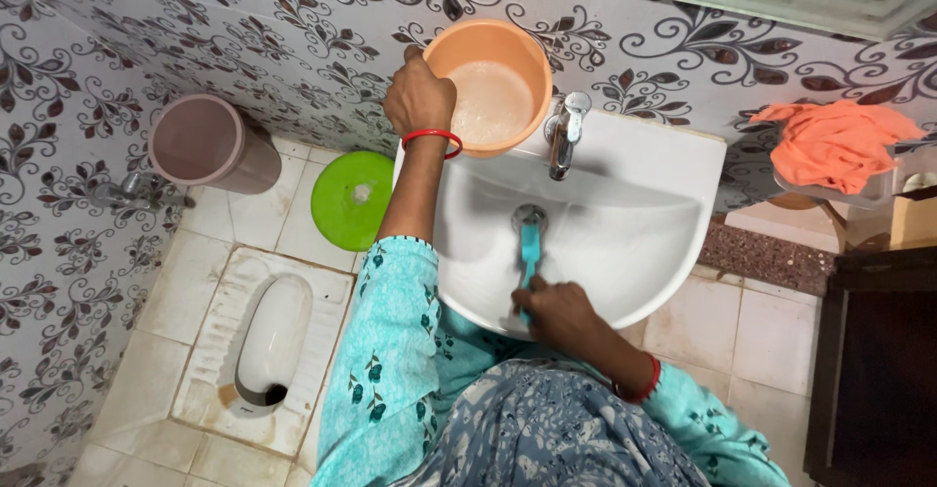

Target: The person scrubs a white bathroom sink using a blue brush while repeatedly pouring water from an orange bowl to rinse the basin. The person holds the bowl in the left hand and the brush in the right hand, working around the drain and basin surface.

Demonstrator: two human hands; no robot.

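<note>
— What's in the round orange plastic tub (493,82)?
— Foamy water; the left hand (420,97) curls its fingers over the rim, tipping it at the white ceramic basin's (634,223) back edge, beside the chrome tap (564,134).
— And the right hand (556,313)?
— Fingers wrapped around a teal brush (529,253), its head by the drain.

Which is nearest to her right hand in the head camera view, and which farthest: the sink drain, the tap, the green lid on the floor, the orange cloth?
From the right hand, which grips a teal brush:
1. Sink drain, just above the hand, in the basin.
2. Tap, higher, at the sink's back edge.
3. Green lid, on the floor to the left.
4. Orange cloth, far off at the upper right.
</note>
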